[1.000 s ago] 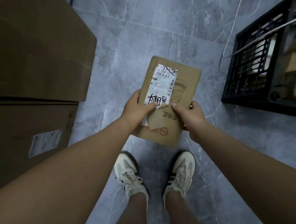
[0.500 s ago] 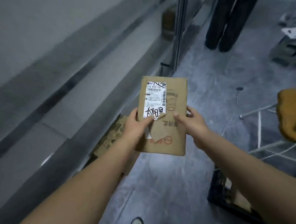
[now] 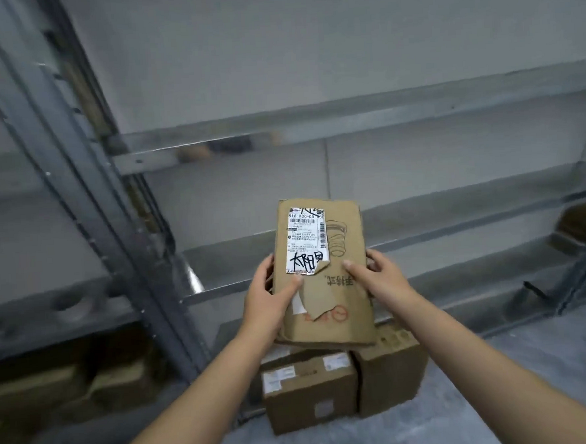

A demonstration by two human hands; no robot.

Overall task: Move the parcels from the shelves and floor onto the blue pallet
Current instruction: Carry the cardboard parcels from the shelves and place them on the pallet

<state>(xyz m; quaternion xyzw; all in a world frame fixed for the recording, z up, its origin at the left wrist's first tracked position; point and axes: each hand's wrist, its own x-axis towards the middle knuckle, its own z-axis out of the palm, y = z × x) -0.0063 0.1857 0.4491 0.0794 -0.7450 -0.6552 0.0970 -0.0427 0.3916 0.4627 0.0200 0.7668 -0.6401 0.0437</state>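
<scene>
Shelves [image 3: 347, 122] now fill the view; left hand [image 3: 269, 300] and right hand [image 3: 382, 279] fingers clamp parcel [image 3: 338, 308] labelled "516 K20-00".

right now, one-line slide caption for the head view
Left hand and right hand grip a torn-label parcel before metal shelving, two boxes on the floor below.

Holding a flat cardboard parcel [image 3: 337, 287] upright: left hand [image 3: 269, 298] gripping its left edge, right hand [image 3: 381, 278] its right edge, thumbs [image 3: 351, 267] pressed on the front. Just above the left thumb, a torn white shipping label [image 3: 307, 240] with black handwriting. Below the fingers, on the grey floor [image 3: 501, 398], a labelled brown carton [image 3: 309, 392] touching a taller carton [image 3: 390, 373]. Beyond the fingertips, grey metal shelving [image 3: 347, 122].
</scene>
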